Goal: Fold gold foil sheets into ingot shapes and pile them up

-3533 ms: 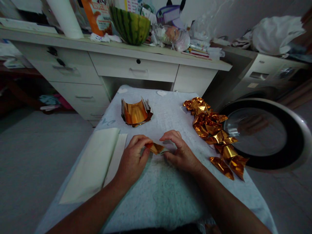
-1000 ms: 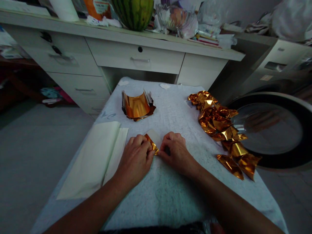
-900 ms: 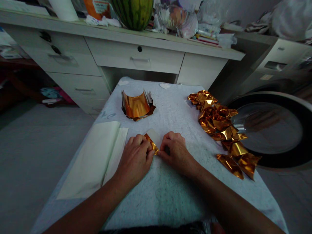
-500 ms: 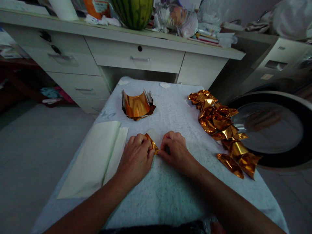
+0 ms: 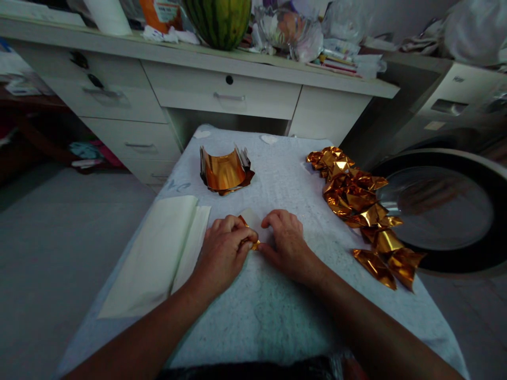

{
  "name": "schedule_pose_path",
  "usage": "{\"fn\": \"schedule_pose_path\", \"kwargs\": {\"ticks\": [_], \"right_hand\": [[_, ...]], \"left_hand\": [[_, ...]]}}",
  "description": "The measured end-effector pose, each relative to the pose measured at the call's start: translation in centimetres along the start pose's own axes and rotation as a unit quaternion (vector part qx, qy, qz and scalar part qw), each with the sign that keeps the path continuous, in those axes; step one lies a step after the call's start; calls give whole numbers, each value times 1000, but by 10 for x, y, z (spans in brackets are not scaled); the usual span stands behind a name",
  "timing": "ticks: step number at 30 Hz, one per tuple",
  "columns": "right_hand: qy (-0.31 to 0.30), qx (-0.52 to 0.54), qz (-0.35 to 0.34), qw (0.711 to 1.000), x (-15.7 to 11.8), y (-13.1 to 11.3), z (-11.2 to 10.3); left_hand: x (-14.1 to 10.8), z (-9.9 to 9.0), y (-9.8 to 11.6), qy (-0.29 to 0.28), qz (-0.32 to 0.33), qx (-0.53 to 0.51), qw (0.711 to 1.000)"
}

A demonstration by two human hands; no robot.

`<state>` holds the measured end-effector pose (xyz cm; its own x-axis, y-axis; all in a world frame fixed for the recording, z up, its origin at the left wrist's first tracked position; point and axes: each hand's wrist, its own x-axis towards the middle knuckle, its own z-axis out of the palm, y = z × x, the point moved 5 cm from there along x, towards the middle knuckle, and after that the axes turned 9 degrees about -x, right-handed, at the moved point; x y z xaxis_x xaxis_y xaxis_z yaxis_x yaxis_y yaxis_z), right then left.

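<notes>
Copper-coloured folded foil piece (image 5: 255, 246) lies on the pale-blue cloth-covered surface (image 5: 277, 316), clamped by the left hand (image 5: 225, 248); the right hand (image 5: 288, 244) holds its grip apart, thumb perhaps touching. A loosened left pinch could skew the folds.

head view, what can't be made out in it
In the head view:
Gold foil piece: partly covered by the left hand, so its full shape is hidden.
Watermelon: top cut off by the upper edge.
Orange packet: top cut off there too; print too blurred to read.
Round door: right side cut off by the right edge.
</notes>
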<state>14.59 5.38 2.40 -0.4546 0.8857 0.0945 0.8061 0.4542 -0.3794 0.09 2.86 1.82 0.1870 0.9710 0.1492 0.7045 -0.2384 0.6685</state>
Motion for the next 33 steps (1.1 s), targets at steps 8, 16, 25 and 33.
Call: {"fn": "schedule_pose_path", "kwargs": {"ticks": [8,16,25,33], "right_hand": [[5,-24,-8,1000,0,-5,1],[22,-83,-5,996,2,-7,9],[-29,-89,-6,996,1,-8,5],[-70,-90,-4,993,-2,-4,2]], "left_hand": [[4,-1,-3,-43,-32,0,999],[3,0,-5,-61,-29,-13,998],[2,0,-6,-76,-27,-10,997],[1,-1,-5,-79,-29,-8,996]]}}
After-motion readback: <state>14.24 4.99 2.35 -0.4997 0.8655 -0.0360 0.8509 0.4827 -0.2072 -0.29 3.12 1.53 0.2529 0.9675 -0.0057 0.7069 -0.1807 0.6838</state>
